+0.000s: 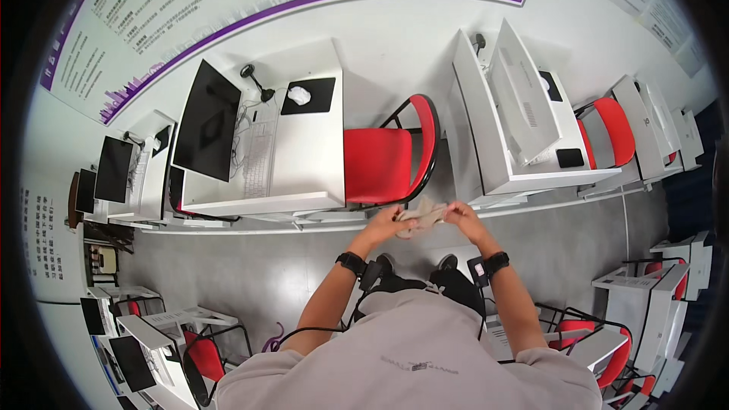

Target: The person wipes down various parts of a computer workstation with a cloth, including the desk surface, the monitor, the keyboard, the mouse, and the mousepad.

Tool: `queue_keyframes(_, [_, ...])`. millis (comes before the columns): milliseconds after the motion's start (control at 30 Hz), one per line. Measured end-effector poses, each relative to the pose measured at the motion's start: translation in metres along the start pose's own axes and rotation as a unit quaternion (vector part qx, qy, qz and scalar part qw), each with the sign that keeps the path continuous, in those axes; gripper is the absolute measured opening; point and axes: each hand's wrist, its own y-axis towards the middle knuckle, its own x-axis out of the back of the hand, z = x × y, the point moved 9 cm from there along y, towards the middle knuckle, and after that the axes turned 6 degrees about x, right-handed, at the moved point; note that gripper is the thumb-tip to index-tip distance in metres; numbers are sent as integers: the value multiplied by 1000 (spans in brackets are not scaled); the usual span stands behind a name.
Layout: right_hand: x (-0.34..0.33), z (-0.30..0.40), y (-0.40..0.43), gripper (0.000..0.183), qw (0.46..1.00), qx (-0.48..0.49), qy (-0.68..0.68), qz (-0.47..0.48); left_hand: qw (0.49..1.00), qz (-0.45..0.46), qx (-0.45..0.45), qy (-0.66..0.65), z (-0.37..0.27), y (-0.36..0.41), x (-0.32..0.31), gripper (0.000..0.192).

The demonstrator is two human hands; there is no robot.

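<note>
Between my two hands hangs a crumpled beige cloth [422, 217], held in the air at about waist height over the aisle. My left hand [385, 224] grips its left side, thumb laid across the fabric. On the other side, my right hand [462, 220] pinches the right end with the fingertips. The cloth is slightly blurred, so its exact kind is unclear. Just beyond my hands stands a chair with a red seat [378, 164] and a black frame. Both wrists wear black straps with small devices.
Ahead on the left, a white desk [307, 142] carries a monitor [208, 121], a keyboard [259, 154] and a mouse [298, 95] on a black pad. Another white desk [484, 154] stands ahead on the right. More desks and red chairs [205, 353] are behind me. Grey floor [262, 267] runs between the rows.
</note>
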Motion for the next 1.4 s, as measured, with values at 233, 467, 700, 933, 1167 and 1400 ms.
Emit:
queue_keyframes(233, [-44, 21, 6, 26, 981, -47, 159, -103, 990, 16, -79, -116, -3, -19, 55, 30])
queue_keyframes(467, [-84, 46, 18, 64, 902, -159, 391, -93, 990, 112, -79, -43, -35, -16, 40, 38])
queue_keyframes(700, [-8, 11, 33, 71, 982, -147, 80, -91, 988, -40, -109, 102, -24, 40, 55, 21])
queue_keyframes(933, [68, 43, 88, 58, 977, 12, -10, -214, 949, -173, -235, 120, -119, 61, 94, 17])
queue_keyframes(1167, [98, -1, 121, 46, 971, -57, -33, -230, 954, -84, -110, 265, -108, 120, 104, 49])
queue_keyframes(1400, [82, -6, 96, 30, 977, -186, -86, -57, 919, -25, -106, 380, -113, 118, 77, 19])
